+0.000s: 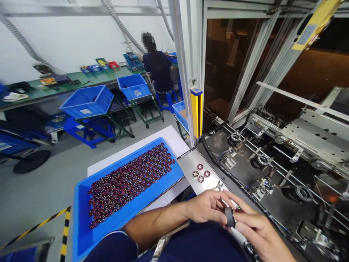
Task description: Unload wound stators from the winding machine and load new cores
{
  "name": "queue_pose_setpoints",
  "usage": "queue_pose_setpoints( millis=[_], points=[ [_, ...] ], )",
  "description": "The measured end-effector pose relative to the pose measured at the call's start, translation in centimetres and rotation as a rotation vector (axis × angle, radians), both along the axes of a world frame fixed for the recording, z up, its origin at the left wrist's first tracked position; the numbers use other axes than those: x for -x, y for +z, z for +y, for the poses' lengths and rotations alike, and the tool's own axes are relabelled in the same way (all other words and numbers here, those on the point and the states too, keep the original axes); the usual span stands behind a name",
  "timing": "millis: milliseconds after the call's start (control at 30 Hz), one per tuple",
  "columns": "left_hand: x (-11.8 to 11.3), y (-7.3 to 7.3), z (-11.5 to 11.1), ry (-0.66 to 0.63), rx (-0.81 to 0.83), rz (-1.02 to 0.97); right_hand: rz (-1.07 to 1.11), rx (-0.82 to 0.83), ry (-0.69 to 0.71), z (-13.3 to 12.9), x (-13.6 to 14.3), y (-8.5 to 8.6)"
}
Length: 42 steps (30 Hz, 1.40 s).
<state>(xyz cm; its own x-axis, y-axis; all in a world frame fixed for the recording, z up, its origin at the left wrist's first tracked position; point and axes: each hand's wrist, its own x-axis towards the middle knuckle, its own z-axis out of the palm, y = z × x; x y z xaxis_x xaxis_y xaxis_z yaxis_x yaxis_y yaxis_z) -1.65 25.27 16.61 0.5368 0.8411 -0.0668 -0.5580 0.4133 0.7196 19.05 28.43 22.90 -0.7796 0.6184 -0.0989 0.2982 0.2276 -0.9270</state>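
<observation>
Close to my body, my left hand [205, 208] pinches a dark grey ring-shaped part [229, 217] between thumb and fingers. My right hand [255, 223] grips the same part from the other side, its fingers and thumb closed on it. A small metallic tip shows beside the part; I cannot make out what it belongs to. Just beyond my fingers an open-end wrench [219, 185] lies on the metal plate [188, 163]. Several round red-and-silver wound cores, one of them a core [200, 167] at the far side, lie on that plate.
On the left, a large blue tray [81, 207] holds many similar round cores in rows. A machine bed [218, 142] with rods and ring fixtures runs along the right, behind a yellow post guard [196, 112]. Blue bins [88, 102] and a seated person [158, 69] are farther back.
</observation>
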Motion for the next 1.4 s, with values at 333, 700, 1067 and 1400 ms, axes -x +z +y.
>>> queue_pose_setpoints(
  millis=[333,700,1067,1400],
  points=[
    [7.9,-5.9,5.2,0.56,-0.23,0.866,-0.13,-0.434,-0.059,15.5,0.6,-1.8],
    [9.1,-15.1,4.8,0.638,-0.288,1.21,-0.359,-0.573,-0.086,36.0,5.2,-12.3],
    [8.7,-15.2,5.0,0.668,-0.356,1.303,-0.488,-0.547,-0.015,36.9,5.0,-12.9],
    [8.7,-15.5,4.9,0.672,-0.372,1.339,-0.66,-0.507,-0.07,37.4,6.3,-13.7]
  ],
)
